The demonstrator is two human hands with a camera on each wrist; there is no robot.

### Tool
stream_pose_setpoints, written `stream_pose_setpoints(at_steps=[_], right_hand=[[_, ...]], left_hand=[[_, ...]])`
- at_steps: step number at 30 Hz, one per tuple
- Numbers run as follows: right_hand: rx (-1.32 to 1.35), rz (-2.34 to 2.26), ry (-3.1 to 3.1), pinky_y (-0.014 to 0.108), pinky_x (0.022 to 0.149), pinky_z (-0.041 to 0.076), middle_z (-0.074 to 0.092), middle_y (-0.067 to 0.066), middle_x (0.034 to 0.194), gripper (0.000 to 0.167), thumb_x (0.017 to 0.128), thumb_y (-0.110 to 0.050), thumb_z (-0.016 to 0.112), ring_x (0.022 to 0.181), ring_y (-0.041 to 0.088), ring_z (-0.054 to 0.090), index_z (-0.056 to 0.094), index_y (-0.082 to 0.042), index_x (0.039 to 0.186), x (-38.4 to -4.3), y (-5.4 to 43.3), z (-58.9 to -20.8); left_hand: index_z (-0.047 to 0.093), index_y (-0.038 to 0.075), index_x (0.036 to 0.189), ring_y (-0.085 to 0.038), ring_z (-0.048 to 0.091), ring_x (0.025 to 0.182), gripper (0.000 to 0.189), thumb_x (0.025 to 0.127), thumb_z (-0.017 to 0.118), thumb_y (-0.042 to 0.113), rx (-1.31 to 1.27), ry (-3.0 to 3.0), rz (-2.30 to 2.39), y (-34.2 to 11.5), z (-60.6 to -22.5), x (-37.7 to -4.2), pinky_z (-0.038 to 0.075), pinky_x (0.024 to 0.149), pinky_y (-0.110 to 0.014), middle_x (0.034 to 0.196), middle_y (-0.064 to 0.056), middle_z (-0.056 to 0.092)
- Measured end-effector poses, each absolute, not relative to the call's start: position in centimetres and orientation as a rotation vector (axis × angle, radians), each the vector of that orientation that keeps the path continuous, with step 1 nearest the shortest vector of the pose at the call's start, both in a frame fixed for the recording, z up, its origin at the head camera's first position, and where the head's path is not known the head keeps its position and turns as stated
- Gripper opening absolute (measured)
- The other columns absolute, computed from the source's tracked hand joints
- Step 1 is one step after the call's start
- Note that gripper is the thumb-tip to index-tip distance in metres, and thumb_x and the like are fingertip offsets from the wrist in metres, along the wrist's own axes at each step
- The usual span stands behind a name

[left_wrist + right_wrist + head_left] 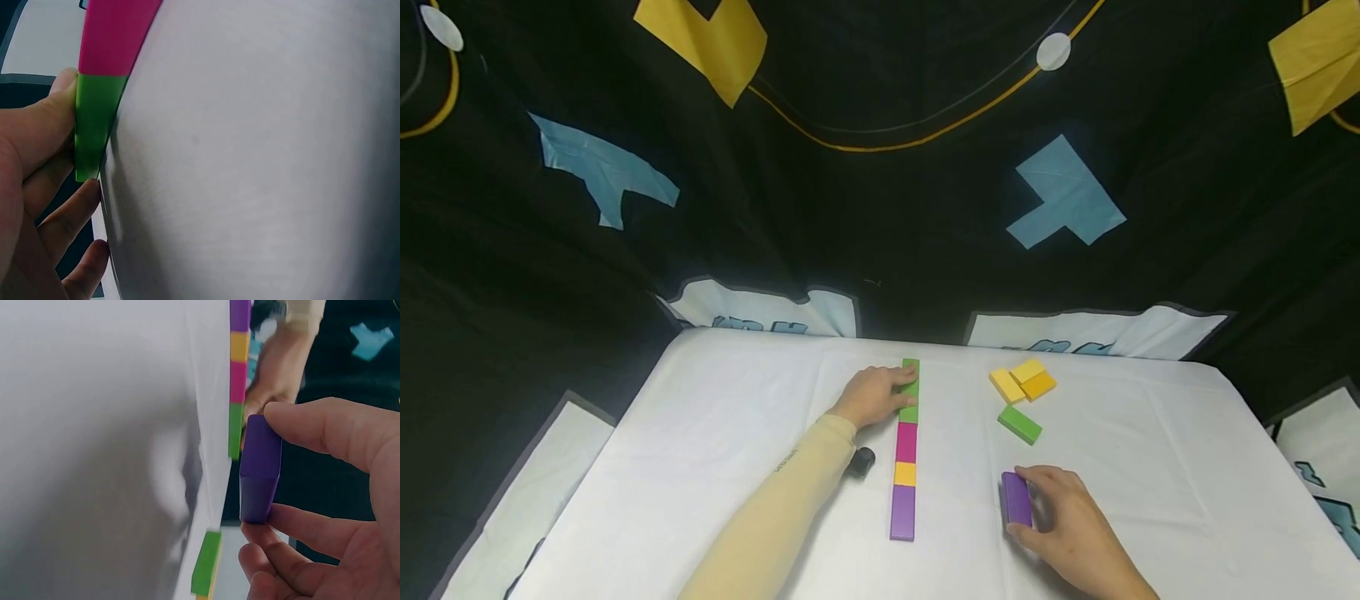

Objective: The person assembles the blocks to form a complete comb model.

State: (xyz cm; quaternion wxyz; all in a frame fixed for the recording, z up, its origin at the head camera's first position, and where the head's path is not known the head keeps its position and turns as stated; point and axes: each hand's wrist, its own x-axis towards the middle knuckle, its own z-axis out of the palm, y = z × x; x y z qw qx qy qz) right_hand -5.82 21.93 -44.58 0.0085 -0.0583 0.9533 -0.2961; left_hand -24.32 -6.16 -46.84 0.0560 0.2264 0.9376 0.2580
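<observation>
My left hand (871,395) is at the far end of a straight row of blocks, with thumb and fingers on the long green block (909,410). In the left wrist view the thumb meets the edge of that green block (99,119) and a fingertip is at its end. Nearer me, the row continues with a magenta block (906,442), a short yellow block (905,474) and a purple block (902,513). Right of the row, my right hand (1071,521) pinches another purple block (1017,500) by its ends, between thumb and fingers (300,419).
Several yellow blocks (1007,387) lie together at the back right. A loose green block (1019,424) is just in front of them. A small dark object (861,462) shows beside my left wrist. Dark patterned cloth (880,233) hangs behind the white table (700,417).
</observation>
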Motion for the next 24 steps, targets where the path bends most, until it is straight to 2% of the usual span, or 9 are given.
stream_pose_setpoints(at_steps=[5,10,14,19,24], right_hand=[[-0.234,-0.88,2.981,0.046,0.103,0.05,0.062,-0.002,0.124,0.065,0.07,-0.024,0.09,0.121,0.019,0.052,0.066,-0.011,0.129,-5.4,20.2,-44.7],[-0.21,-0.836,2.945,0.041,0.103,0.051,0.06,-0.005,0.125,0.066,0.068,-0.026,0.091,0.12,0.015,0.052,0.067,-0.015,0.129,-5.0,18.3,-44.5],[-0.274,-0.831,2.933,0.042,0.102,0.051,0.06,-0.005,0.125,0.066,0.068,-0.028,0.092,0.12,0.016,0.054,0.067,-0.014,0.128,-4.7,17.3,-44.4],[-0.482,-0.832,2.939,0.044,0.101,0.052,0.06,-0.005,0.125,0.066,0.068,-0.03,0.091,0.118,0.016,0.055,0.067,-0.01,0.127,-4.3,16.5,-44.5],[-0.491,-0.814,2.828,0.042,0.098,0.054,0.059,-0.004,0.125,0.065,0.072,-0.036,0.088,0.115,0.016,0.054,0.067,-0.014,0.129,-4.1,15.5,-44.2]], left_hand=[[0.06,0.018,0.141,-0.027,0.049,0.137,0.052,0.093,0.073,0.032,0.685,2.842,0.773,-6.2,-46.9,-24.4,0.038,0.115,-0.041,0.147,0.005,0.053],[0.06,0.018,0.141,-0.026,0.048,0.138,0.052,0.093,0.073,0.032,0.685,2.845,0.765,-6.2,-46.9,-24.4,0.038,0.115,-0.041,0.147,0.006,0.053],[0.06,0.018,0.141,-0.025,0.048,0.138,0.052,0.093,0.073,0.032,0.686,2.848,0.765,-6.1,-46.8,-24.4,0.037,0.116,-0.04,0.147,0.006,0.053],[0.06,0.018,0.141,-0.026,0.048,0.138,0.052,0.093,0.073,0.032,0.695,2.852,0.757,-6.2,-46.8,-24.4,0.038,0.115,-0.04,0.147,0.006,0.053],[0.06,0.018,0.141,-0.027,0.048,0.138,0.052,0.093,0.073,0.033,0.689,2.854,0.75,-6.2,-46.6,-24.3,0.038,0.115,-0.041,0.147,0.006,0.053]])
